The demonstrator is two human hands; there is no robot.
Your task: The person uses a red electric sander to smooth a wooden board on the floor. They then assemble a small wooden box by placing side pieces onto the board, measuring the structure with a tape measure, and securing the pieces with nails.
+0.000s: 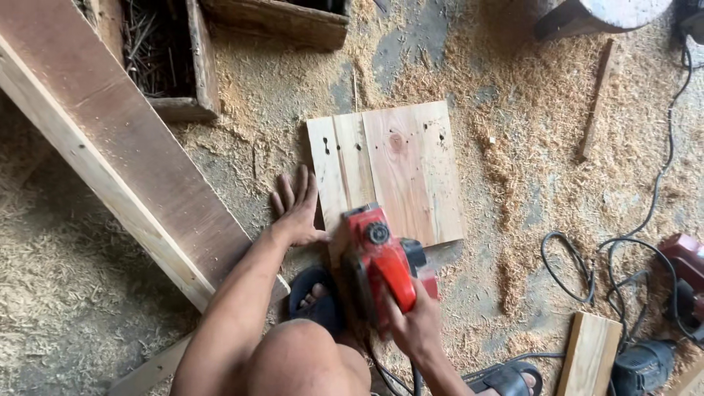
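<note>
Sawdust floor | right hand grip closed on red planer | left hand flat

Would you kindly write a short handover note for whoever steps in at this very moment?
Left hand: flat on the sawdust-covered floor, fingers spread, at the left edge of the wooden panel.
Right hand: gripping the handle of the red electric planer, which sits at the panel's near edge.
Done: the panel lies flat; its face looks pale and fairly smooth, and shavings cover the floor.
Left: how much of the panel is planed cannot be told.
Mind the cables to the right.
</note>
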